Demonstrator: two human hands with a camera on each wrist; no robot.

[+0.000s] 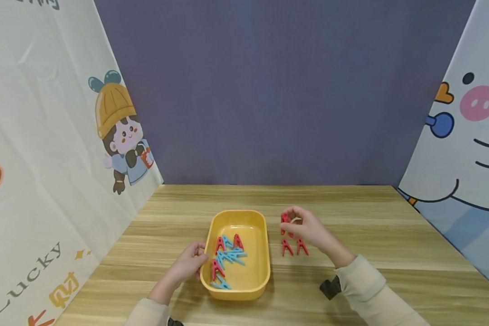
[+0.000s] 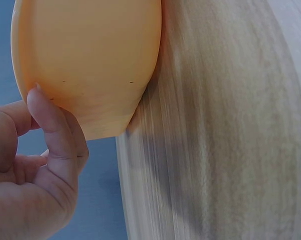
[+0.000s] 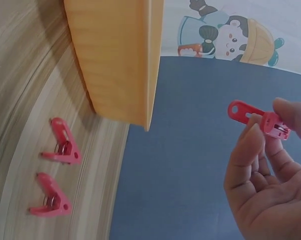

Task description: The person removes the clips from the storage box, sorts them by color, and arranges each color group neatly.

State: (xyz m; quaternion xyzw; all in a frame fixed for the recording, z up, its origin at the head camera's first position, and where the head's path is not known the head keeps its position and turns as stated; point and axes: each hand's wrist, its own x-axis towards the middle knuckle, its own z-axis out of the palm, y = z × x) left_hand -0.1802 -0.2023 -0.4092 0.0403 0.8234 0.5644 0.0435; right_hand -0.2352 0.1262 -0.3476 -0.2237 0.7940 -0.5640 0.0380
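I read this as a staged recording booth, not a lived-in room. Beyond my hands, a plain purple backdrop [image 1: 285, 90] closes off the wooden tabletop [image 1: 391, 235]. Left of my left hand hangs a cartoon-printed cloth [image 1: 45, 158]; right of my right hand hangs another printed cloth [image 1: 460, 149].

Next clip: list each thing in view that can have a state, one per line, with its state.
Yellow plastic tub: upright on the wooden table, holding red and blue clips.
Red plastic clip: pinched in the right hand, off the table.
Two red clips: lying on the table right of the tub.
Left hand: holds the tub's left rim.
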